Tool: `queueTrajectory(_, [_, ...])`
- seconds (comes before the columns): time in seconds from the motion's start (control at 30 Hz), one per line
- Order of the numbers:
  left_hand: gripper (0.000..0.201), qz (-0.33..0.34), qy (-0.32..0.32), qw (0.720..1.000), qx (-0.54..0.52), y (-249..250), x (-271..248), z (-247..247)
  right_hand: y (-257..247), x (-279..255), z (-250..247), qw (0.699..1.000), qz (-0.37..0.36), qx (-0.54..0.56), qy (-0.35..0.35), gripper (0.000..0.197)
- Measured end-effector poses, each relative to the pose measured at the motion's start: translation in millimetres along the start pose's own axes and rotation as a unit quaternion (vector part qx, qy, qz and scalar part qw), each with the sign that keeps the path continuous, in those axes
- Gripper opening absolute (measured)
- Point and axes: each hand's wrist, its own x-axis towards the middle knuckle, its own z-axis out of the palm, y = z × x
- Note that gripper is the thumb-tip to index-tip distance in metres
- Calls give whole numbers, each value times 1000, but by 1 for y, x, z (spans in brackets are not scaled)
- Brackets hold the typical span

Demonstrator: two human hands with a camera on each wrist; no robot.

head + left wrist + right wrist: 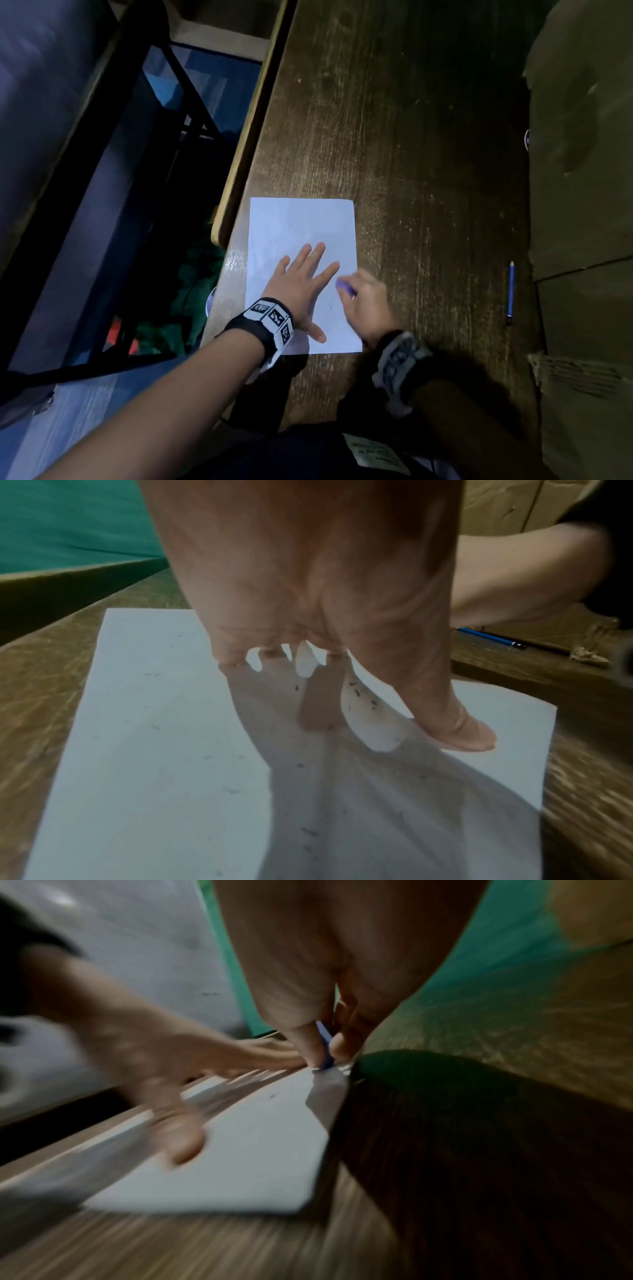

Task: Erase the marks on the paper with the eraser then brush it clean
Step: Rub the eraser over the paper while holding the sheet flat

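White paper [301, 222] lies flat on a dark, worn wooden desk [411, 137], close to the desk's left edge. The left hand [301, 281] rests on the sheet with fingers straight and spread wide, thumb out to the side; in my judgement this serves to pin the paper against the drag of rubbing. The right hand [368, 301] pinches a small blue-purple eraser [344, 287] between thumb and curled fingers, its tip set against the sheet near the right edge, just beside the left index finger. The right wrist view is smeared, which suggests rubbing is under way.

The left wrist view shows dark crumbs [356, 693] scattered on the paper under and around the spread fingers, with a few faint specks further toward the near end. No bold marks are apparent; whether faint ones remain beneath the hands cannot be determined.

A blue pencil [510, 293] lies well apart to the right, near a brown cardboard box [582, 171]. No brush can be seen.

Assessment: erasing stage, likely late; brushing not yet done. Risk: creasing near the sheet's edge, where the eraser works outside the pinned area.
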Motion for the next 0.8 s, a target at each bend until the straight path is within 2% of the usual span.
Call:
queueTrajectory(0.1, [143,-4,-1,1000,-3,1,0,2,-10,-53,2,993,-80,6,-91,6])
queueTrajectory(0.17, [143,-4,-1,1000,-6,0,1,0,-6,-41,-4,990,-62,21,-126,7])
queueTrajectory(0.3, [144,0,-4,1000,-6,-1,1,-1,3,27,-8,1000,20,3,23,9])
queueTrajectory(0.33, [145,-1,-2,1000,-9,-1,1,-1,3,32,-8,999,30,1,36,10])
queueTrajectory(0.4, [144,3,9,1000,-20,-2,-2,0,-2,17,-4,1000,-17,-8,8,10])
queueTrajectory(0.5, [138,25,37,999,-29,-7,-15,6,-3,-31,-6,992,-93,2,-90,10])
queueTrajectory(0.57, [129,25,63,995,-67,-21,-31,12,4,-49,-13,990,-91,18,-104,12])
queueTrajectory(0.63, [125,-4,85,990,-116,-46,-50,19,12,-60,-18,992,-79,40,-93,13])
queueTrajectory(0.7, [130,-28,92,986,-134,-66,-64,22,18,-66,-19,993,-71,45,-79,16])
queueTrajectory(0.8, [148,-50,70,990,-114,-74,-65,21,9,-65,-20,995,-25,28,-91,16])
